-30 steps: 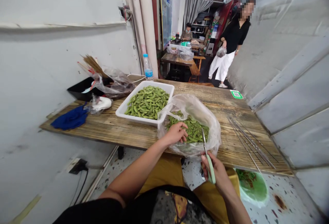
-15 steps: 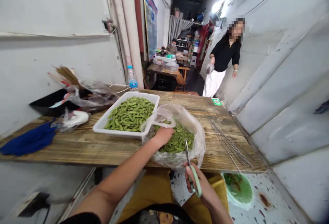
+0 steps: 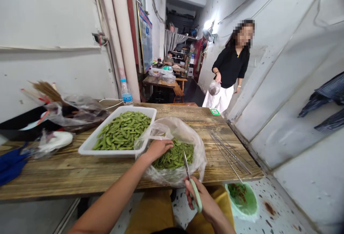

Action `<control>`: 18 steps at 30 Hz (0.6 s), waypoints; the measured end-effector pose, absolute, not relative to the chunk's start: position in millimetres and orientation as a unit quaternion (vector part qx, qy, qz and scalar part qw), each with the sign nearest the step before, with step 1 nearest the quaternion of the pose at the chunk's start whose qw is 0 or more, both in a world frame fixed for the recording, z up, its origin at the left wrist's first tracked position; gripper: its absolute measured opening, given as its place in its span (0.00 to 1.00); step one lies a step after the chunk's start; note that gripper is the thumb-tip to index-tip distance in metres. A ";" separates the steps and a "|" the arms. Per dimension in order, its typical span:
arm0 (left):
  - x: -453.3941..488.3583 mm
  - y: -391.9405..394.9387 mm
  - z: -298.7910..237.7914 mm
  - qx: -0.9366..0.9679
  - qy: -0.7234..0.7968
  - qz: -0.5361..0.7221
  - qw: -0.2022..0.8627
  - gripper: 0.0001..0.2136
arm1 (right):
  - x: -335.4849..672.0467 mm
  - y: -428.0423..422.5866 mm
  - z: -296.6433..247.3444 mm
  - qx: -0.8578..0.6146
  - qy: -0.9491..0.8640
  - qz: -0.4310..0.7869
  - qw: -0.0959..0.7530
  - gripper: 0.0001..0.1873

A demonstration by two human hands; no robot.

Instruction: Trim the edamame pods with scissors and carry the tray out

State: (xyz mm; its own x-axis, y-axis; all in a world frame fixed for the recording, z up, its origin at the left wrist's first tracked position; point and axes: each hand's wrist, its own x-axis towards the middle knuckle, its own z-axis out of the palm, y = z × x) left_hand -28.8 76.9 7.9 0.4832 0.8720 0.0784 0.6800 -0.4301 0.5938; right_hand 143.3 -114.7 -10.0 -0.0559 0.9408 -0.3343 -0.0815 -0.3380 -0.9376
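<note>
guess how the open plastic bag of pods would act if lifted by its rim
The plastic bag is probably floppy, since its thin film wrinkles. It would likely sag under the green pods heaped inside. With its mouth open, pods might spill if tilted.

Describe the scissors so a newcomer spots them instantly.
On the wooden table, find the translucent plastic bag of edamame pods. At its near side, the right hand holds the scissors. Pale green handles distinguish them from the metal skewers farther right.

Left hand (image 3: 159,149) over pods (image 3: 172,159); right hand (image 3: 202,195) holds scissors (image 3: 192,181).
</note>
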 end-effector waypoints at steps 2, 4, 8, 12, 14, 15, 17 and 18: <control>-28.5 74.2 8.4 0.782 0.467 0.249 0.329 0.12 | 143.8 -113.6 -9.1 -0.544 -0.394 0.605 0.427 0.27; -27.9 69.1 9.2 0.728 0.452 0.295 0.423 0.14 | 144.2 -113.3 -7.2 -0.539 -0.399 0.603 0.432 0.26; -27.2 56.2 11.0 0.598 0.420 0.305 0.611 0.19 | 144.1 -113.6 -3.4 -0.528 -0.414 0.604 0.429 0.23; -25.2 42.9 13.4 0.540 0.385 0.301 0.685 0.20 | 142.5 -114.5 -1.9 -0.519 -0.404 0.626 0.419 0.24; -22.3 36.1 14.1 0.551 0.382 0.291 0.683 0.21 | 141.8 -115.2 -0.1 -0.519 -0.400 0.628 0.420 0.25; -20.5 32.9 14.0 0.562 0.385 0.288 0.673 0.22 | 141.7 -115.6 1.3 -0.520 -0.400 0.627 0.421 0.25; -17.0 27.8 12.7 0.588 0.389 0.279 0.652 0.22 | 142.0 -116.1 4.8 -0.523 -0.401 0.624 0.421 0.25; -15.6 25.9 11.7 0.599 0.388 0.274 0.644 0.22 | 142.4 -116.2 6.6 -0.524 -0.402 0.623 0.419 0.24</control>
